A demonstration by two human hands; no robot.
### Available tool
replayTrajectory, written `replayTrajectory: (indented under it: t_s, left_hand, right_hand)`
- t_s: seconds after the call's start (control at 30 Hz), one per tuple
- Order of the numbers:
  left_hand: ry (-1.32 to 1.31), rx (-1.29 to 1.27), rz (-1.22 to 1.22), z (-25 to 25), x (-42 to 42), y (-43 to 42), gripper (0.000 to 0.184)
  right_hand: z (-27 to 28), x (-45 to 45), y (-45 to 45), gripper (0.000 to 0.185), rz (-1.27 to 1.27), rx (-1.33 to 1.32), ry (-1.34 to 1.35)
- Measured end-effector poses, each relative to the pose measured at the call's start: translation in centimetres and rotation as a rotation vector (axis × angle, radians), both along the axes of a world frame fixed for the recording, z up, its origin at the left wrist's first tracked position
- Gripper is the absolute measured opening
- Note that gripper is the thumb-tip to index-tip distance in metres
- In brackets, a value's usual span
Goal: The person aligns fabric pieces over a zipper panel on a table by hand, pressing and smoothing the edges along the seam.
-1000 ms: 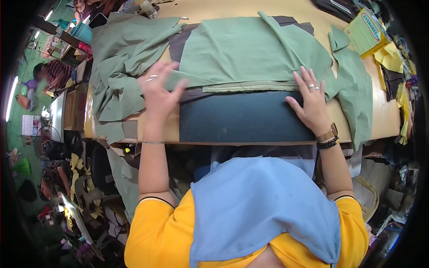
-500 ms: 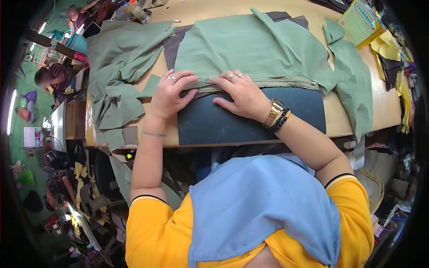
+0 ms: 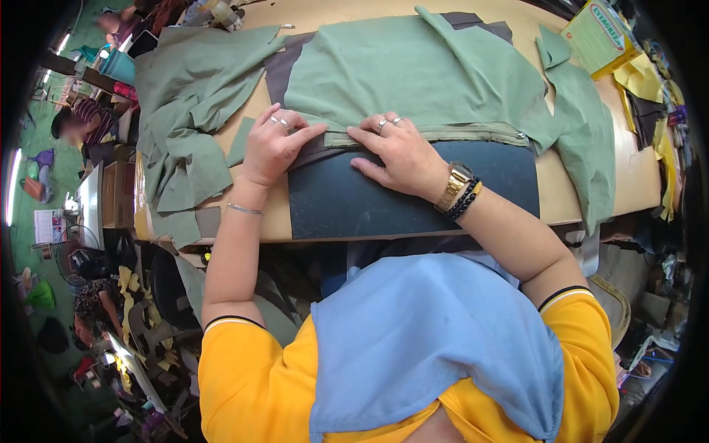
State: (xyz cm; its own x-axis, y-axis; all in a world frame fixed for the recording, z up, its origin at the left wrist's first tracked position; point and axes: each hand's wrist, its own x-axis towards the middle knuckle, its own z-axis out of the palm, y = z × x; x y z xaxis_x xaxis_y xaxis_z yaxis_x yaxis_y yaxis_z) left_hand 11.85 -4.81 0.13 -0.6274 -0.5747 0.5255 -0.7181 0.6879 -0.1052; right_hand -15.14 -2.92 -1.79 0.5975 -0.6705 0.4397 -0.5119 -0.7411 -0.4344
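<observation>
A green garment (image 3: 384, 74) with dark grey parts lies spread over the table. A zipper strip (image 3: 473, 134) runs along its near edge, with the slider near the right end. My left hand (image 3: 278, 144) is closed on the garment's edge, just left of the strip's left end. My right hand (image 3: 399, 155) rests on the strip near that end, its fingers apart and the thumb over a dark board (image 3: 413, 203). The board lies partly beneath the garment at the table's near edge.
The tan table (image 3: 557, 192) has a yellow-green box (image 3: 602, 37) at its back right, beside yellow scraps (image 3: 639, 77). More green cloth (image 3: 196, 96) lies at the left. People sit at work far left, beyond a white table and a brown carton (image 3: 118, 193).
Both hands have come together at the strip's left end; the right hand moved left from the strip's right part. In the last half second, my left hand moved slightly left and closed on the edge.
</observation>
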Motion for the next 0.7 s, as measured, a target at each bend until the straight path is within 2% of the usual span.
replayTrajectory:
  t_s: [0.1, 0.5, 0.7]
  left_hand:
    - [-0.012, -0.002, 0.004, -0.4, 0.2, 0.0, 0.03]
    - [-0.069, 0.023, 0.006, -0.1, 0.3, 0.3, 0.03]
    - [-0.133, 0.075, -0.011, 0.7, 0.0, 0.4, 0.038]
  right_hand:
    - [0.0, 0.0, 0.0, 0.044, -0.004, -0.006, 0.01]
    - [0.3, 0.2, 0.1, 0.042, -0.019, -0.028, 0.038]
    - [0.3, 0.8, 0.1, 0.042, -0.033, -0.091, 0.104]
